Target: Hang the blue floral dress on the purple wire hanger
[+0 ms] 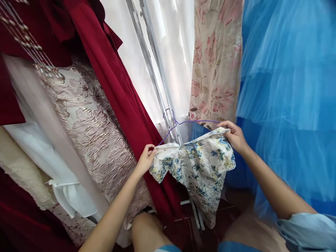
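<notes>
A white dress with blue and yellow flowers (202, 168) hangs between my two hands. Its top edge lies along a thin purple wire hanger (176, 122), whose hook points up in front of a metal stand. My left hand (146, 159) pinches the dress's left top corner together with the hanger's end. At the other corner, my right hand (233, 135) grips the fabric by the hanger's right end. The lower part of the dress hangs down toward the floor, narrowing to a point.
Dark red garments (110, 77) and a pink textured dress (97, 119) hang on the left. Behind the hanger stand metal poles (154, 59) before a white curtain (175, 35). A pink floral dress (215, 70) and blue tulle gown (288, 87) hang on the right.
</notes>
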The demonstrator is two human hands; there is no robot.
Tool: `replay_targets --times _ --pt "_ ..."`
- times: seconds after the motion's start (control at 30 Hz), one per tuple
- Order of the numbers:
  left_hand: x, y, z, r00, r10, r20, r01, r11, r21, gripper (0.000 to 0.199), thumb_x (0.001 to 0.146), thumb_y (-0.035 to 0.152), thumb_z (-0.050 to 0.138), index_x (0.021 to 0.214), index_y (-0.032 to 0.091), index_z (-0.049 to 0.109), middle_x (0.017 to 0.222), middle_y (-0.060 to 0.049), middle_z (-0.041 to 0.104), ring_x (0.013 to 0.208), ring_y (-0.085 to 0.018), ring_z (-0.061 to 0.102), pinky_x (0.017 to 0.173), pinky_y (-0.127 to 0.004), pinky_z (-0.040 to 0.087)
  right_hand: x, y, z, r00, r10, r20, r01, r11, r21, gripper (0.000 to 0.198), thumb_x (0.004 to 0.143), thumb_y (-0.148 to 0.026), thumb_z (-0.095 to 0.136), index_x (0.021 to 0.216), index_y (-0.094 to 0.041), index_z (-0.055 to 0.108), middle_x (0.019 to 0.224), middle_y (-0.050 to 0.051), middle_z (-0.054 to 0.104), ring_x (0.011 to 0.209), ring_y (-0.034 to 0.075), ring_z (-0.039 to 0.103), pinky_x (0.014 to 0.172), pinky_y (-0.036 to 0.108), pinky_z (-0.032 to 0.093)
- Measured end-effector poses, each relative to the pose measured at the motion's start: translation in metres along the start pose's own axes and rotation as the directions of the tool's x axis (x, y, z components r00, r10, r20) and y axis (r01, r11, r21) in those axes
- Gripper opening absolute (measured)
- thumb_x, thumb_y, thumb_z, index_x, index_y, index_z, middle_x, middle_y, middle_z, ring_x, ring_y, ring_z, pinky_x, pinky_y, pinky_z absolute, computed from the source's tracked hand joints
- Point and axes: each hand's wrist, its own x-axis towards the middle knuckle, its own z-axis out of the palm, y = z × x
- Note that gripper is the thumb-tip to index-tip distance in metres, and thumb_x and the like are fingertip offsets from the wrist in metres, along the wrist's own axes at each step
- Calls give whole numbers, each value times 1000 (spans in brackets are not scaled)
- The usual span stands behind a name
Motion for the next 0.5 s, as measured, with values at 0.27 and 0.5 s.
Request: replay_targets --times 0.27,0.5 --pt "-21 -23 4 1000 -23 20 24 1000 -20 42 67 29 68 106 16 56 104 -9 70 97 -24 67 84 -36 54 -7 7 10 979 -142 -149 88 943 -322 50 83 -29 57 133 -23 58 121 7 67 98 26 65 84 39 52" --pt "-18 -20 -18 981 192 -10 -176 922 346 41 80 22 43 112 13 66 108 -9 73 98 -24 67 92 -36 51 -9 0 15 972 -166 -166 73 886 -458 29 83 -24 53 103 -16 73 85 4 72 71 19 61 64 28 45"
